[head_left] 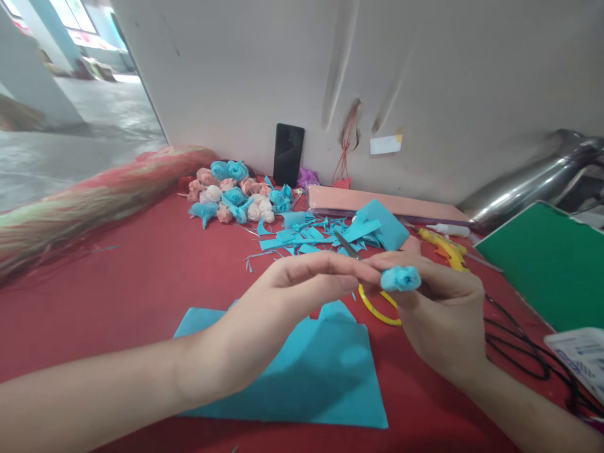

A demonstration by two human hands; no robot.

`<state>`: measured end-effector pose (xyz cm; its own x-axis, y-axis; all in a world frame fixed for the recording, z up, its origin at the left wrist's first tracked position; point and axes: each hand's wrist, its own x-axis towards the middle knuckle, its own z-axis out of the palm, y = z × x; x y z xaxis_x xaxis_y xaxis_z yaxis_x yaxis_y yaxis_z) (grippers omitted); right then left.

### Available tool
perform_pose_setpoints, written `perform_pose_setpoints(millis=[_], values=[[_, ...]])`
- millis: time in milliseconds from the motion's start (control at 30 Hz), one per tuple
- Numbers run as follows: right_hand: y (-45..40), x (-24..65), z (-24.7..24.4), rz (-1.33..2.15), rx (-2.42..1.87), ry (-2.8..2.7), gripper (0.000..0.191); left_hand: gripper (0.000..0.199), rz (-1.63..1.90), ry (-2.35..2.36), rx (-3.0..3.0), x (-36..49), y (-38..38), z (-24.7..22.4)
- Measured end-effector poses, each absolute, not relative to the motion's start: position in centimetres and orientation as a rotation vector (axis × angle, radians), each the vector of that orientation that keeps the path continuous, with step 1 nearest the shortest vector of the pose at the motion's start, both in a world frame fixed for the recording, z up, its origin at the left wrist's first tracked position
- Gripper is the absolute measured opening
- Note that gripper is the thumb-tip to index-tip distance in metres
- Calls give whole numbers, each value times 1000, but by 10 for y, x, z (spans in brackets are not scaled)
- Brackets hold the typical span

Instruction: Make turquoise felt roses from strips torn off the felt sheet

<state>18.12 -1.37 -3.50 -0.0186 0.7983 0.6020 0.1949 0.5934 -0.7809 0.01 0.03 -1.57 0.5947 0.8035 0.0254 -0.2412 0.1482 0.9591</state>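
Observation:
A small light-blue crepe-paper rose sits in my right hand, whose fingers are closed around its base. Its rolled top faces me. My left hand reaches in from the left with its fingers stretched out. The index fingertip touches or nearly touches the rose's left side, and the thumb lies just under that finger. Below my left hand lies a folded blue crepe-paper sheet. Behind my hands, yellow-handled scissors are partly hidden, their blades pointing at blue paper scraps.
Finished paper roses are heaped at the back left beside a leaning black phone. A yellow glue gun, a green board and black cable lie to the right. Bundled straw edges the red table.

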Motion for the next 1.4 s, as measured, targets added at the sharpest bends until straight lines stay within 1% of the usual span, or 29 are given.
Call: perform_pose_setpoints(millis=[367, 633, 767, 833, 1000, 1267, 1400], values=[[-14, 179, -33, 386, -863, -1577, 29, 22, 811, 551, 1102, 2, -3, -16], [-14, 179, -33, 477, -802, -1578, 29, 24, 796, 513, 1025, 3, -3, -14], [-13, 181, -35, 538, -764, -1587, 28, 29, 774, 506, 1005, 3, -1, -11], [-13, 182, -36, 526, -753, -1621, 28, 29, 754, 505, 1013, 2, 1, -9], [-14, 186, -36, 500, -725, -1677, 37, 29, 693, 497, 1072, -1, 3, -6], [-13, 190, -33, 522, -681, -1716, 35, 31, 613, 502, 1261, -9, 8, 2], [-14, 190, -31, 481, -688, -1738, 32, 27, 582, 518, 1288, -11, 9, 3]])
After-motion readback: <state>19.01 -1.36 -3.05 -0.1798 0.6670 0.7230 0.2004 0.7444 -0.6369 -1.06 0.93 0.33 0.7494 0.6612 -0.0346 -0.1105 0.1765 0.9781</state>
